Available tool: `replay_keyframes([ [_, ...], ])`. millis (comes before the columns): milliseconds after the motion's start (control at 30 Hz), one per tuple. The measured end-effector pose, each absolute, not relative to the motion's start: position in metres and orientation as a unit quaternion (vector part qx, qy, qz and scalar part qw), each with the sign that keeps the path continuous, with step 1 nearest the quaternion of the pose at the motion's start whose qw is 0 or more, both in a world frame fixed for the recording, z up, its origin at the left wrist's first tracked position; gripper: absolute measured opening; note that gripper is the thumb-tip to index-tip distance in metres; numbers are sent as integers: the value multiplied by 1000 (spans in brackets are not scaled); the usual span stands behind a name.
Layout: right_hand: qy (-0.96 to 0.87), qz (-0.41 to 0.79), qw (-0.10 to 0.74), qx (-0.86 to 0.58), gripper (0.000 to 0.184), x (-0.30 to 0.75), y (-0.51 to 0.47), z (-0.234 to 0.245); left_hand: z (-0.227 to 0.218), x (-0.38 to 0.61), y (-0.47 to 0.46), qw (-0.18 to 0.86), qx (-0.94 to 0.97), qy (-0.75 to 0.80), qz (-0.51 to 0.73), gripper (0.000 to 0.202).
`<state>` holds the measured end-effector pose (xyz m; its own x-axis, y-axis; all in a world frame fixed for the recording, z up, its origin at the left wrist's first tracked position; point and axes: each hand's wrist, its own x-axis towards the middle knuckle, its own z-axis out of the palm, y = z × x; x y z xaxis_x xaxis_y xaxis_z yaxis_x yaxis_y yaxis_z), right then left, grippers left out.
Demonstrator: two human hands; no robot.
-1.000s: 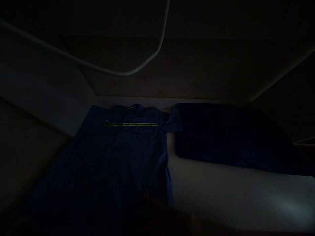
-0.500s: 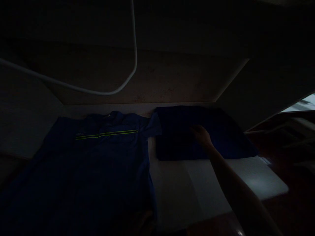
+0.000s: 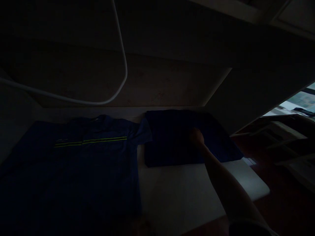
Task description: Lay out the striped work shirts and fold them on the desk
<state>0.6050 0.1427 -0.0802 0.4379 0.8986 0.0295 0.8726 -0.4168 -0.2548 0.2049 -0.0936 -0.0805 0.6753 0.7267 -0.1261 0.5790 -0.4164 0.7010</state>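
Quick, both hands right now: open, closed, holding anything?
Left hand: barely visible at the bottom edge; can't tell.
Right hand: over the dark blue cloth; too dark to tell.

White cord (image 3: 126, 70) before dim wall (image 3: 159, 85)

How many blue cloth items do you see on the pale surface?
2: the shirt with yellow stripes, at picture left, and the darker cloth right of it, with the right hand over it. More could be hidden underneath or in the dark.
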Motion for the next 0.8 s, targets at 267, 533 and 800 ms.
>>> replay_keyframes([
  [267,-559,39,173,-810,38,609,92,-78,-89,267,97,244,745,608,124,40],
  [533,-547,219,253,-767,50,621,-4,-81,-66,279,60,324,803,436,246,31],
  [800,-508,207,227,-805,39,689,-129,-74,-64,252,15,538,821,142,-131,18],
])
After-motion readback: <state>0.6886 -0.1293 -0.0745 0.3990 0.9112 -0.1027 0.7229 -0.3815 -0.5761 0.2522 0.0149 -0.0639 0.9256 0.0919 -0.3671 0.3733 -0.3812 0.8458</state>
